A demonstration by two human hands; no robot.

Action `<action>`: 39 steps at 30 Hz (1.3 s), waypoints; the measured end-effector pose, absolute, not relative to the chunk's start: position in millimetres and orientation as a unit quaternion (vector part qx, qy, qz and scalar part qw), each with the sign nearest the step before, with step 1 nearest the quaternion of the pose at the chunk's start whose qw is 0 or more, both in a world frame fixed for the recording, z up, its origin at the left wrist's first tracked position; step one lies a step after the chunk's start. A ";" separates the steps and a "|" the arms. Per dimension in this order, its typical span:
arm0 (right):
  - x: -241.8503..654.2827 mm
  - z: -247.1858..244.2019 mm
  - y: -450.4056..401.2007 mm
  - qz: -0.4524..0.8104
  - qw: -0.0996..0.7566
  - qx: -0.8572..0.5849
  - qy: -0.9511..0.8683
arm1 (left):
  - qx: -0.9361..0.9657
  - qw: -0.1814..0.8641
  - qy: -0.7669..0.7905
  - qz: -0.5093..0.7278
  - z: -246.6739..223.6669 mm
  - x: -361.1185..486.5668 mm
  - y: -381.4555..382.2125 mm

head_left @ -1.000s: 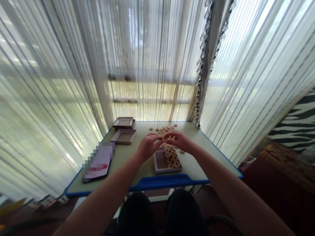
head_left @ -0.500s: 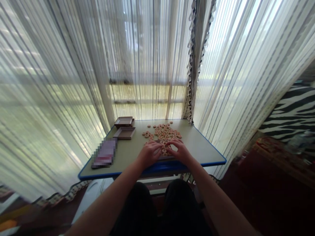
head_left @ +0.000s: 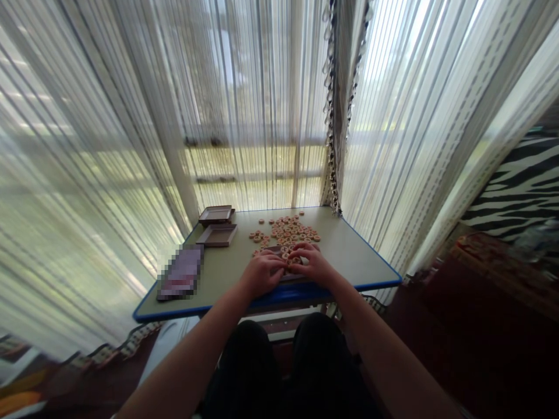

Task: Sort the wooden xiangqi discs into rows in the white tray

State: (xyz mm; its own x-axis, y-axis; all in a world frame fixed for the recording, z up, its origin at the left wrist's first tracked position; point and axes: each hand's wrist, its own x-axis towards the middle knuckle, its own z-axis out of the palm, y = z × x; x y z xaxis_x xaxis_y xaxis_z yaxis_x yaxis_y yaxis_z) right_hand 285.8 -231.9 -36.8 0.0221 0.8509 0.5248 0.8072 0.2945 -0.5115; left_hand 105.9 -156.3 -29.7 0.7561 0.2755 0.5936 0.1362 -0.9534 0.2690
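Round wooden xiangqi pieces (head_left: 294, 261) sit between my two hands, over a shallow brownish tray (head_left: 290, 277) at the table's near edge. My left hand (head_left: 262, 271) presses against these pieces from the left, its fingers bent together. From the other side, my right hand (head_left: 315, 263) curls thumb and fingers around them. My fingers partly hide both the tray and the pieces in it. Just beyond lies a loose heap of more xiangqi pieces (head_left: 289, 228), with a smaller cluster to its left.
At the far left of the blue-edged table (head_left: 349, 256) are an open shallow box part (head_left: 218, 243) and another stacked box part (head_left: 216, 221). A blurred-out flat purplish item (head_left: 181, 273) lies nearer on the left. Sheer curtains (head_left: 257, 116) hang behind the table.
My right thumb and fingers have closed in around the pieces between my hands, and the gap inside that hand is smaller. The view has shifted slightly.
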 end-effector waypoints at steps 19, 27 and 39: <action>287.3 -36.5 -233.2 0.021 0.399 -0.584 -0.706 | 0.929 0.101 0.137 0.329 -26.4 104.5 -157.7; 285.3 -34.2 -235.5 0.030 0.379 -0.593 -0.710 | 0.929 0.101 0.144 0.326 -26.3 104.4 -157.5; 284.3 -31.3 -236.6 0.028 0.373 -0.592 -0.714 | 0.929 0.105 0.154 0.320 -24.4 105.3 -156.9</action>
State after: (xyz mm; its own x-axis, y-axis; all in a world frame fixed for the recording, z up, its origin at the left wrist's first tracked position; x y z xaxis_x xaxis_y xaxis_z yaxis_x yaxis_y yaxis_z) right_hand 284.3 -236.6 -31.3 -0.0211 0.8663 0.4992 0.8240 0.2978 -0.4820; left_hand 105.3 -156.9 -24.4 0.7483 0.3535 0.5614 0.2196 -0.9305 0.2931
